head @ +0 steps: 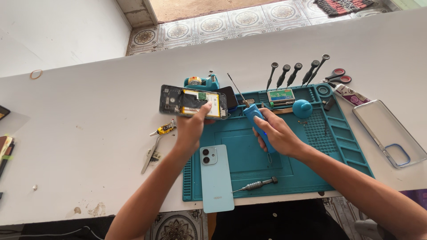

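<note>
Opened phone (193,102) pinched in left hand (191,129) fingers, electric screwdriver (258,122) gripped by right hand (278,133)

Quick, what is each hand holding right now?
Left hand: closed, holding the opened phone.
Right hand: closed, holding the blue electric screwdriver.

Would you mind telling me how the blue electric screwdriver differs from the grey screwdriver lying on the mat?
The blue electric screwdriver is thick-bodied and gripped in the right hand, its thin bit raised toward the opened phone that the left hand holds. The grey screwdriver is slim, metallic and lies flat, untouched, on the teal mat. Both sit over that mat.
</note>
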Demonstrator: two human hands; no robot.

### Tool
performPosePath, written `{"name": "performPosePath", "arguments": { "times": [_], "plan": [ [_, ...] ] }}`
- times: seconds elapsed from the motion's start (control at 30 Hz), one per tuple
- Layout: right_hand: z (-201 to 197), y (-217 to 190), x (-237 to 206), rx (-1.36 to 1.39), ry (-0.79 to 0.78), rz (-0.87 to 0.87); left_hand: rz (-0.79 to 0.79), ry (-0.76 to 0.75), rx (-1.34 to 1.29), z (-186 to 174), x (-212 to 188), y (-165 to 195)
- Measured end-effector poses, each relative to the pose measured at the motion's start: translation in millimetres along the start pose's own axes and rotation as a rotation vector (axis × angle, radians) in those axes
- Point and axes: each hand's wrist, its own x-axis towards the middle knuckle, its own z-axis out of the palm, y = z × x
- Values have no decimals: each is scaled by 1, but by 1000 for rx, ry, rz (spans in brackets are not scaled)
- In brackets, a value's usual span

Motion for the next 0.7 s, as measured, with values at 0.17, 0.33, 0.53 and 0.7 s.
{"name": "performPosePath", "arguments": {
  "times": [0.17, 0.33, 0.53, 0.7],
  "plan": [
    [-1, -1, 0, 56, -45, -18, -46, 67, 1, -9, 8, 5],
    [-2, -4, -2, 50, -52, -40, -77, 54, -171, -11, 14, 10],
    [-6, -5, -3, 10, -10, -78, -149, 2, -478, -12, 10, 18],
    [-6, -4, -3, -7, 2, -98, -68, -15, -340, -11, 6, 21]
  ]
}}
